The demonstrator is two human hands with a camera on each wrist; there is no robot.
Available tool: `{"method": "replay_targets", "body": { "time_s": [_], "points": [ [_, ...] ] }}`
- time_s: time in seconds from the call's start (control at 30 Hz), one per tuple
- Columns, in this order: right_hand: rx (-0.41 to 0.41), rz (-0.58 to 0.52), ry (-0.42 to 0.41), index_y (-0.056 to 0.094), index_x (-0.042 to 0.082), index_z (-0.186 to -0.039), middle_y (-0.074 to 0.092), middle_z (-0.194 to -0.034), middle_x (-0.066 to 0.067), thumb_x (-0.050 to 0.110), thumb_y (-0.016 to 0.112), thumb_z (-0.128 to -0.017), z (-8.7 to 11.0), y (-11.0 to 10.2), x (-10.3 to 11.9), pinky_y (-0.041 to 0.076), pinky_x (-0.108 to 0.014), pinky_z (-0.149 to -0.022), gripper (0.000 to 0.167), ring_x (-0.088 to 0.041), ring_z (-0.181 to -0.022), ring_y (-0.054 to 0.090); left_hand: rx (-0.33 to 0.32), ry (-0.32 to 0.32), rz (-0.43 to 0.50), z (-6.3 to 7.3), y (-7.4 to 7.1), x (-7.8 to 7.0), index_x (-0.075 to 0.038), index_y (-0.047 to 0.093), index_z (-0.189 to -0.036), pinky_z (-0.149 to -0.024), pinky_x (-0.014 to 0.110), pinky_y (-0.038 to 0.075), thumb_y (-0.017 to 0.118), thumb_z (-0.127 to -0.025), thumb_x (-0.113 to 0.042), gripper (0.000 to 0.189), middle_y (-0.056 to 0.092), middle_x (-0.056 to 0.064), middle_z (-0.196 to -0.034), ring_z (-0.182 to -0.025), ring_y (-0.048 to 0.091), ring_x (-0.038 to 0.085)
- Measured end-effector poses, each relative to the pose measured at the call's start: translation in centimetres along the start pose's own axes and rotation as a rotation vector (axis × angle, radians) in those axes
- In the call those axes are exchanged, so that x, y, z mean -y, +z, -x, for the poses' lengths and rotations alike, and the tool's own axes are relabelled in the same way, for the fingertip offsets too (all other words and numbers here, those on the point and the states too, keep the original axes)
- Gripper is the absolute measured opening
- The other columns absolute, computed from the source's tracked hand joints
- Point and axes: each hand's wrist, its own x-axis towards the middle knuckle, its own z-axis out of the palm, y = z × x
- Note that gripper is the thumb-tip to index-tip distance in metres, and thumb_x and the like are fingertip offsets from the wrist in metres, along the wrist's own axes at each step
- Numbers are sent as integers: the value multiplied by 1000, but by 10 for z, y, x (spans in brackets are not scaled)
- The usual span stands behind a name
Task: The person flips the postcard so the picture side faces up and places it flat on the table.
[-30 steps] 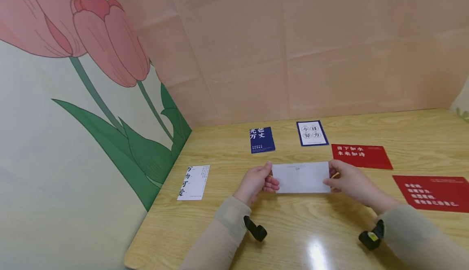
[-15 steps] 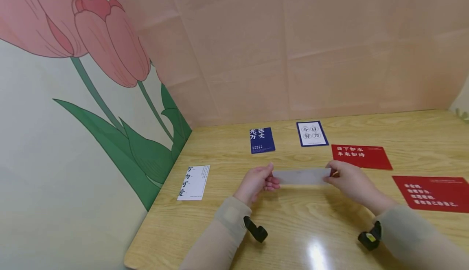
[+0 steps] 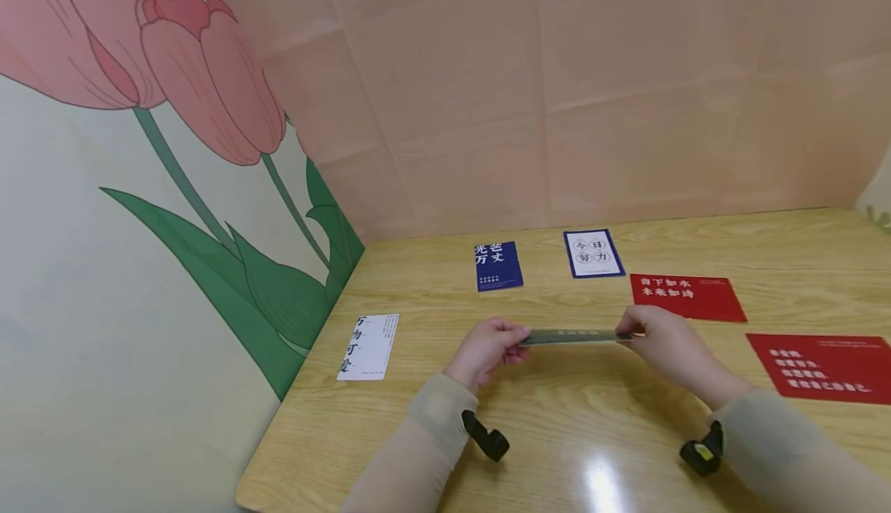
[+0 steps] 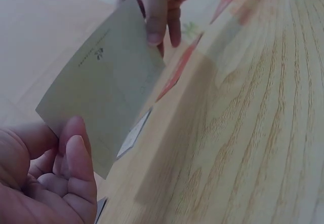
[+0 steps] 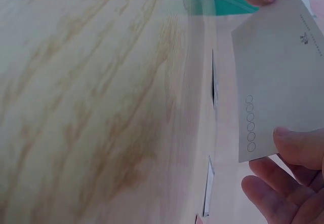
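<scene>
Both hands hold a postcard [image 3: 574, 336] above the wooden table, seen almost edge-on from the head. A sliver of dark grey-green face with pale lettering shows there. Its whitish back [image 4: 101, 92] appears in the left wrist view with a small printed mark, and in the right wrist view this back [image 5: 278, 72] also carries a row of small circles. The left hand [image 3: 489, 349] pinches the left end between thumb and fingers. At the other end, the right hand [image 3: 664, 347] pinches the card with thumb and fingertips.
On the table [image 3: 431, 436] lie a white card [image 3: 369, 347] at left, a blue card [image 3: 498, 266] and a blue-bordered white card [image 3: 594, 254] behind. Two red cards, one nearer the back [image 3: 687, 297] and one nearer the front [image 3: 823, 367], lie at right. A pinkish cloth [image 3: 557, 95] hangs behind.
The postcard has tipped from showing its white back to nearly edge-on, with its dark face now glimpsed. The left thumb has come over the card's end. Both arms stay nearly in place.
</scene>
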Motion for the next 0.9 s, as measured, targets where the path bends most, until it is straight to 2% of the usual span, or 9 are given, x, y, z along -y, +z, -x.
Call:
{"method": "replay_targets", "body": {
  "time_s": [0.23,0.4,0.73,0.9],
  "points": [
    [5,-21,21,66,8,-97,62,-105,-15,-3,71,-80,-1,0,0,53,-48,-79,20,-33,-95,56,-33,-28,-6,0,1,1,-4,65,-93,-62,26,53,71,-88,-13,12,66,7,-86,-68,62,17],
    [-4,-11,4,66,8,-99,59,-111,-18,-2,71,-80,0,0,0,52,-51,-82,22,-37,-100,54,-37,-37,-14,1,2,0,-5,64,-97,-61,26,51,71,-87,-9,13,65,7,-91,-68,58,16],
    [-47,-45,-46,65,5,-105,57,-113,-16,-3,70,-81,-1,1,0,53,-48,-81,26,-32,-98,54,-70,-52,-77,6,4,-1,-11,65,-98,-60,26,49,71,-86,-8,14,63,5,-90,-66,53,16],
    [-3,-116,7,60,4,-117,52,-122,-21,0,68,-85,-2,0,-2,54,-44,-79,34,-36,-101,56,-87,-48,-100,6,5,-1,-12,64,-99,-59,26,49,70,-87,-9,15,63,5,-87,-66,52,17]
  ]
}}
